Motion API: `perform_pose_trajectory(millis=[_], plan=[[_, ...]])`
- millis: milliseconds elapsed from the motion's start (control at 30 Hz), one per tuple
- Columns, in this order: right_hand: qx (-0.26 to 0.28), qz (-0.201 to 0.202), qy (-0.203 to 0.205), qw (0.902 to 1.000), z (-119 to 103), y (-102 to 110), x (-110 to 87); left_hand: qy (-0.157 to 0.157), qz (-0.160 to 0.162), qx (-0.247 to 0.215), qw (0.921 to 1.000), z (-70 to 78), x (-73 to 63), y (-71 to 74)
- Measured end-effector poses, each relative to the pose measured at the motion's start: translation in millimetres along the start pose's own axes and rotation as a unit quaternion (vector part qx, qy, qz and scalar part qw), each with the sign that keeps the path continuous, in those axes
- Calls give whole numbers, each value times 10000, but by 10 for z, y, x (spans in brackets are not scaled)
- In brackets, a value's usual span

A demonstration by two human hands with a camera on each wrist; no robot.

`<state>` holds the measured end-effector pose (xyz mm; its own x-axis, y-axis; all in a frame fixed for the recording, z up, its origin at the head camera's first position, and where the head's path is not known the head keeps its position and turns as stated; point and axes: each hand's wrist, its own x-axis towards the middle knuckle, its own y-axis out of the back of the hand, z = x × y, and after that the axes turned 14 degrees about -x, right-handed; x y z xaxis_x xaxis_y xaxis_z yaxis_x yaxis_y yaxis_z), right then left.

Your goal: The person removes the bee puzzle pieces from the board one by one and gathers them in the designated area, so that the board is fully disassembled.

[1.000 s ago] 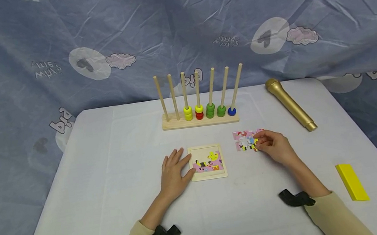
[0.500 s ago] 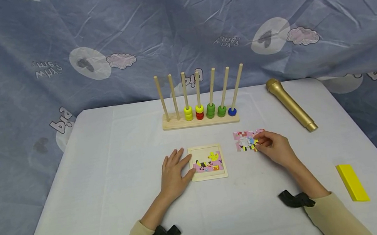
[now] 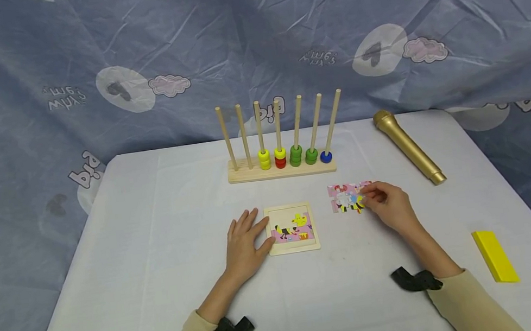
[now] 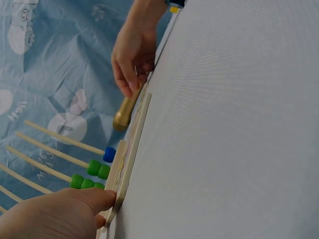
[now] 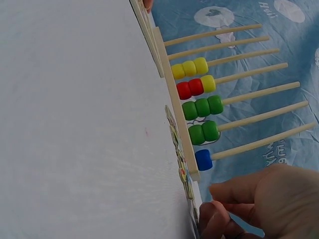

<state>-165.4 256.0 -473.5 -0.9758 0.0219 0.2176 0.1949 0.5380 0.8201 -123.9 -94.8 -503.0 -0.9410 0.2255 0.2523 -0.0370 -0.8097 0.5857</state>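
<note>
In the head view my left hand (image 3: 246,246) lies on the table, its spread thumb and index finger touching the left rim of a wooden puzzle frame (image 3: 294,249). Puzzle pieces with yellow and pink printing fill the lower part of that frame; its upper part shows bare wood. To the right lies a cluster of loose jigsaw pieces (image 3: 343,201). Over their right edge is my right hand (image 3: 390,207), fingers loosely bent. The right wrist view has these fingers (image 5: 234,189) near the row of pieces (image 5: 180,159), and no piece shows between them.
Behind the puzzle stands a wooden bead rack (image 3: 282,171) with upright pegs and yellow, red, green and blue beads. A gold microphone (image 3: 410,147) lies at the back right. A yellow block (image 3: 495,256) is near the right edge. Patterned cloth (image 3: 231,38) hangs behind the table.
My right hand has shifted slightly to the right and up, uncovering more of the yellow and black piece. My left hand and the frame stay in place.
</note>
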Motion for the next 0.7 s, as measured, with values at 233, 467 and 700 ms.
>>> perform_pose_trajectory(millis=[233,467,700], plan=[[609,114,-292,9977,-65,42,14,-35,3,11,10000,10,7,12],[1142,-224,-106,9931,-343,41,23,-28,-12,28,10000,-1,16,9],[1204,-904,317,9881,-721,-101,11,3,-15,-1,10000,10,4,0]])
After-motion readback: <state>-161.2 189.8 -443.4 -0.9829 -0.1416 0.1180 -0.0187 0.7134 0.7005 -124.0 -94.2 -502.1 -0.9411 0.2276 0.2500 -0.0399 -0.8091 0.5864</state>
